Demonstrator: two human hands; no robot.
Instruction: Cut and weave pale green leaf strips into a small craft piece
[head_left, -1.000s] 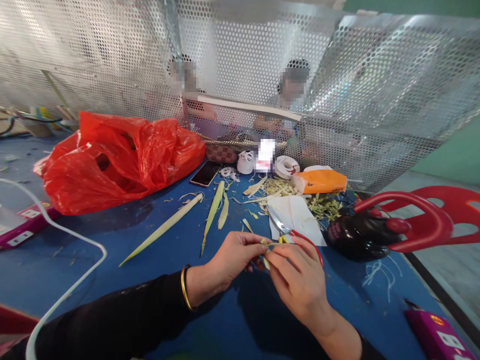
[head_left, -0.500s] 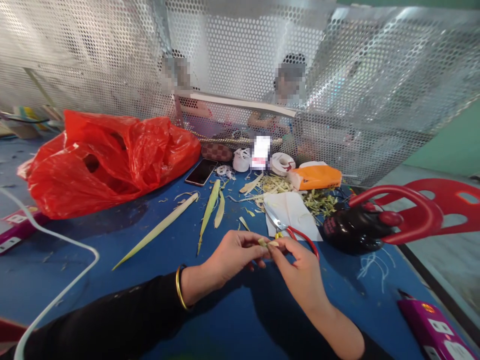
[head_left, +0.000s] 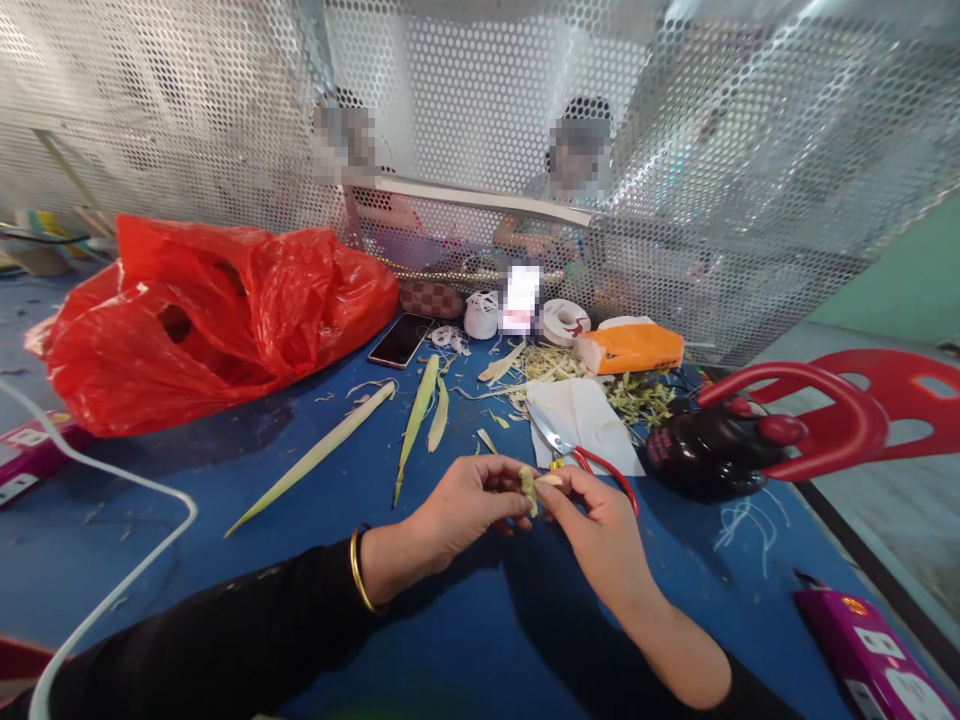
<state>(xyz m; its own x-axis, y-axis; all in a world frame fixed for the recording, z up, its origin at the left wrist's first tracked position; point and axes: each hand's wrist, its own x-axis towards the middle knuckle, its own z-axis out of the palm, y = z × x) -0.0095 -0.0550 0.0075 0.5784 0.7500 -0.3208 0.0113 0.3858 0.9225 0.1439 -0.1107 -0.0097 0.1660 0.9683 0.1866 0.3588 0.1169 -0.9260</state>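
Note:
A small, folded piece of pale green leaf is pinched between my two hands above the near part of the table. My left hand, with a gold bangle at the wrist, has its thumb and fingers closed on the left side of it. From the other side, my right hand grips it between thumb and forefinger. Just beyond my right hand lie red-handled scissors, their blades on a white paper. Long pale green leaf strips lie to the left, beyond my left forearm.
A red plastic bag fills the back left. Leaf scraps, an orange packet, a phone and a thread ball lie ahead. A black flask stands right. Behind the perforated metal screen are two people.
The leaf piece between my fingers has turned, and more of it now shows, hanging downward. My hands stay in nearly the same place.

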